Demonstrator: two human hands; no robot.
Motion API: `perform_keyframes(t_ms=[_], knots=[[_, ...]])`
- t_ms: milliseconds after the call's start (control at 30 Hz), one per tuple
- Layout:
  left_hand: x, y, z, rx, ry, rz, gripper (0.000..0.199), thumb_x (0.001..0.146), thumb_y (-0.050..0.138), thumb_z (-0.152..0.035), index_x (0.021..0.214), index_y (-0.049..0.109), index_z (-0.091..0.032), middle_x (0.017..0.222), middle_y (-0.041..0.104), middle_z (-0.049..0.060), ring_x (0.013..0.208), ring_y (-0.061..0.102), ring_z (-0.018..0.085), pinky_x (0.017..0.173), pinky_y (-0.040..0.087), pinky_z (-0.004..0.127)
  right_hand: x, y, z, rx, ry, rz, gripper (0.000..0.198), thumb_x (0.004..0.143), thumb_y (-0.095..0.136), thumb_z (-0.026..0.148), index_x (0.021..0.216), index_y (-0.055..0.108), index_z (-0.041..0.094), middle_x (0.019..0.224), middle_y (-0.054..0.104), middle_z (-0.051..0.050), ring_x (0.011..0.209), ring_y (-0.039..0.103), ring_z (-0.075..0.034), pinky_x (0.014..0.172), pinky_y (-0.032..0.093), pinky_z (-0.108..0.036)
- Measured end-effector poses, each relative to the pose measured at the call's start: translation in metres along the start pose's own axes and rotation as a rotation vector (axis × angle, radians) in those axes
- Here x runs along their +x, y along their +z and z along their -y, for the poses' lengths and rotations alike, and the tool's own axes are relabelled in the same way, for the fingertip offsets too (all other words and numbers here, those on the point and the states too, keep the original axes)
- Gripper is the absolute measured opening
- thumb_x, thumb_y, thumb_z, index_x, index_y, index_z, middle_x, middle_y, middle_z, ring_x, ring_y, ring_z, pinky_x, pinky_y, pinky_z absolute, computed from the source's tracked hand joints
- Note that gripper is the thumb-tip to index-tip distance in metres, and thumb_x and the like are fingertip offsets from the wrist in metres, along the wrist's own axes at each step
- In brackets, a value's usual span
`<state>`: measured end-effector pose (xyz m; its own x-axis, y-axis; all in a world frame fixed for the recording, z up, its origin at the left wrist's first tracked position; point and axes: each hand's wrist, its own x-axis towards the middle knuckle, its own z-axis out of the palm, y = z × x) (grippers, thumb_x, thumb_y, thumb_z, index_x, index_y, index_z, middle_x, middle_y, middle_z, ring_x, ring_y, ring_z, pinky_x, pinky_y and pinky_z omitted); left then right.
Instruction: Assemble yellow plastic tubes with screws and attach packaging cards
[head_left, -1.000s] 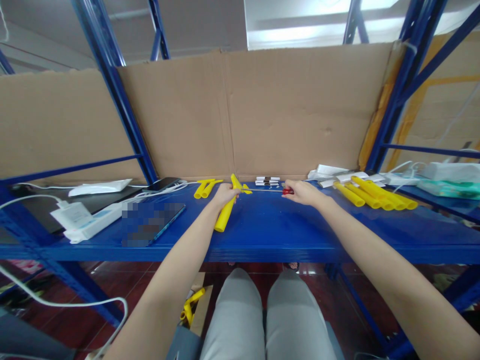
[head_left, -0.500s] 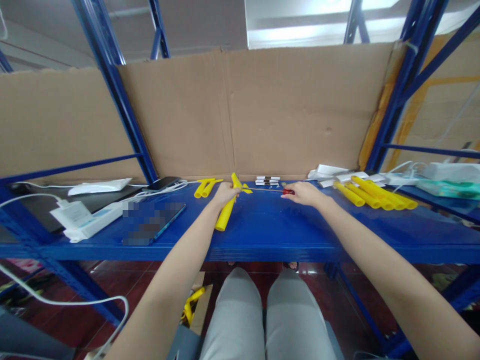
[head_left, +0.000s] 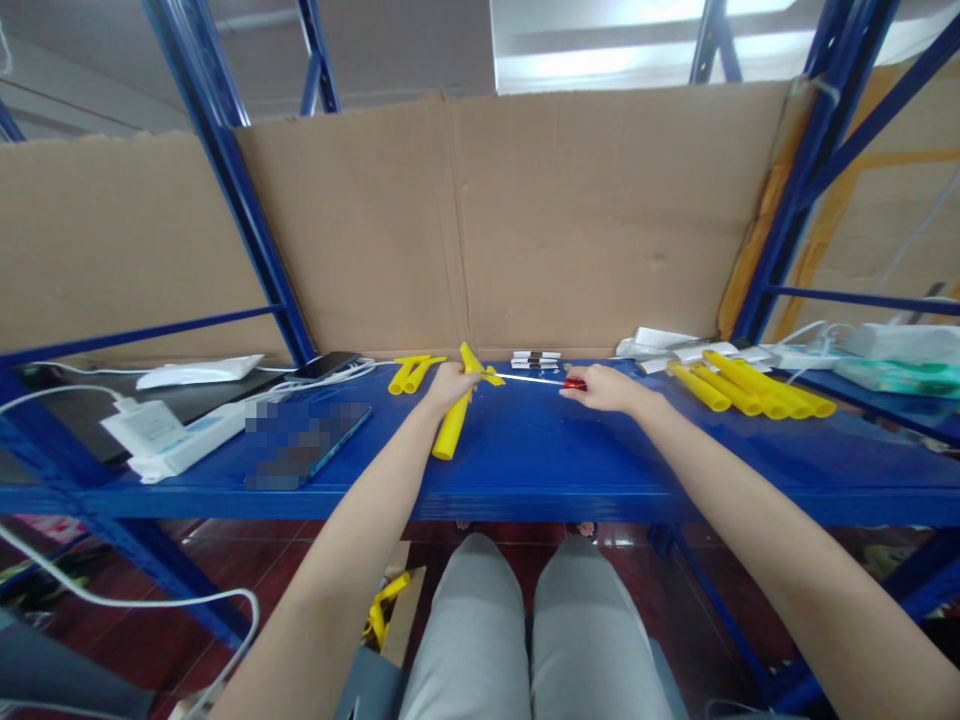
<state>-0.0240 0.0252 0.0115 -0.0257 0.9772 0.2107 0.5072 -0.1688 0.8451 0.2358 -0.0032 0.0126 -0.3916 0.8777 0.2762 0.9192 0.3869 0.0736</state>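
Note:
My left hand [head_left: 451,382] is closed around a yellow plastic tube-shaped part [head_left: 451,430], whose thick end points toward me and whose small winged piece sticks out to the right. My right hand [head_left: 604,387] grips the red handle of a screwdriver [head_left: 536,379]. Its long shaft runs level to the left, and the tip meets the yellow part's winged piece near my left fingers. The exact contact at the tip is too small to make out. Behind my left hand lie a few similar yellow parts [head_left: 409,376].
Several yellow tubes [head_left: 750,388] lie at the right beside white packets. Small black-and-white pieces [head_left: 535,359] sit at the back, before a cardboard wall [head_left: 562,220]. A tablet-like slab [head_left: 307,450], a power strip [head_left: 187,440] and cables occupy the left. A box of yellow parts [head_left: 405,610] stands below.
Both hands stay nearly in place. The screwdriver shaft now catches more light and slants slightly, with the winged piece of the yellow part a little differently turned.

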Motion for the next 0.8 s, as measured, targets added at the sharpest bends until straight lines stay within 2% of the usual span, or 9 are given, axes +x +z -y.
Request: perform_keyframes(t_ms=[233, 600, 800], knots=[[-0.0022, 0.0005, -0.0010, 0.026, 0.000, 0.039, 0.027, 0.074, 0.056, -0.006, 0.051, 0.048, -0.017, 0.040, 0.048, -0.004, 0.036, 0.046, 0.008, 0.042, 0.036, 0.020, -0.0009, -0.0017, -0.0025, -0.076, 0.018, -0.053, 0.029, 0.090, 0.050, 0.040, 0.099, 0.064, 0.016, 0.094, 0.071, -0.011, 0.084, 0.066, -0.024, 0.068, 0.041, -0.028], [-0.0025, -0.0021, -0.0016, 0.041, 0.000, 0.012, 0.025, 0.074, 0.056, -0.008, 0.052, 0.048, -0.017, 0.040, 0.049, -0.005, 0.036, 0.046, 0.008, 0.044, 0.036, 0.020, -0.0011, -0.0037, 0.0038, -0.101, 0.001, -0.070, 0.033, 0.095, 0.041, 0.036, 0.103, 0.064, 0.014, 0.106, 0.069, -0.013, 0.096, 0.065, -0.024, 0.079, 0.043, -0.030], [-0.0010, -0.0016, -0.0001, 0.021, 0.003, 0.014, 0.025, 0.073, 0.057, -0.007, 0.051, 0.049, -0.017, 0.040, 0.049, -0.004, 0.037, 0.047, 0.008, 0.045, 0.036, 0.020, 0.0004, -0.0010, 0.0001, -0.096, -0.004, -0.087, 0.030, 0.095, 0.043, 0.038, 0.102, 0.063, 0.015, 0.104, 0.070, -0.013, 0.095, 0.065, -0.024, 0.077, 0.043, -0.030]])
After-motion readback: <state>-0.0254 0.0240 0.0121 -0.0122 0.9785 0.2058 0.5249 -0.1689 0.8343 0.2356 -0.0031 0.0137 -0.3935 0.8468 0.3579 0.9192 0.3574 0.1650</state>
